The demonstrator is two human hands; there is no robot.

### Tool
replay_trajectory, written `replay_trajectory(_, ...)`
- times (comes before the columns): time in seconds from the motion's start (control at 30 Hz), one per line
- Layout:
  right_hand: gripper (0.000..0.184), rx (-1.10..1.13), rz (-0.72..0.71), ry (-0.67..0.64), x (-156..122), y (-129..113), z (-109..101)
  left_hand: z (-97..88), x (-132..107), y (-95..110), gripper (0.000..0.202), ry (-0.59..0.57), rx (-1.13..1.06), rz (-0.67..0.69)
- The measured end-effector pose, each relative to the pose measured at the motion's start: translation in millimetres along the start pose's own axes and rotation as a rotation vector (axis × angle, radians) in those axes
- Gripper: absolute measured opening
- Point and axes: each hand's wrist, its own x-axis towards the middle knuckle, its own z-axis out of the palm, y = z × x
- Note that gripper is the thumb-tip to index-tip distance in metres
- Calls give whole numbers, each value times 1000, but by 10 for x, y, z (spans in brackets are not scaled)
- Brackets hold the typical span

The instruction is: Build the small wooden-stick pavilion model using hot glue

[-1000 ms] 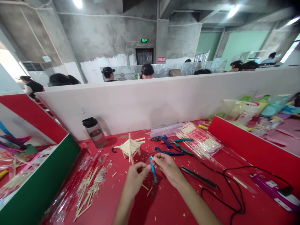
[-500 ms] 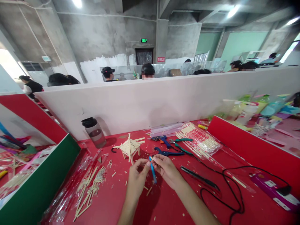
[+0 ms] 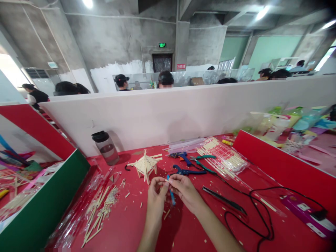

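My left hand [image 3: 156, 194] is closed in a pinch, its thumb and fingertips on a short piece of wooden stick [image 3: 167, 180]. Facing it, my right hand [image 3: 182, 187] pinches a narrow blue strip [image 3: 172, 198], whose lower end hangs down between the hands. The fingertips of both hands almost meet, so part of the strip and most of the stick piece are hidden. Just beyond my left hand stands a small pavilion model [image 3: 145, 166] made of wooden sticks, with a pointed roof and thin legs.
Behind the hands lie a hot glue gun [image 3: 185, 158], green-handled pliers [image 3: 203, 157], a blue cutter [image 3: 187, 170] and bagged sticks [image 3: 225, 155]. Loose sticks [image 3: 97, 224] lie left. A water bottle [image 3: 105, 148] stands by the white partition [image 3: 157, 115]. A black cable runs to a purple power strip [image 3: 307, 213].
My left hand has shifted slightly right, closer to my right hand. The stick piece has moved a little left and down across the blue strip. The pavilion model has not moved.
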Motion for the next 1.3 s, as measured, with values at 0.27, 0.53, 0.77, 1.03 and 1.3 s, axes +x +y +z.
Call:
replay_trajectory(0.27,32,-82,-39,13,7,25,-30,44,18,-72,37,39,12,18)
replay_trajectory(0.53,31,48,7,-57,-10,13,-65,69,-24,9,41,39,-45,-9)
replay_trajectory(0.77,31,107,70,-76,4,46,-119,70,-45,61,44,-37,-197,-132)
replay_trajectory(1.03,30,51,91,-99,-22,29,-96,48,-46,94,46,-3,-192,-157)
replay_trajectory(1.3,28,-23,30,-159,-47,-77,-103,53,-68,119,45,-73,-272,-225)
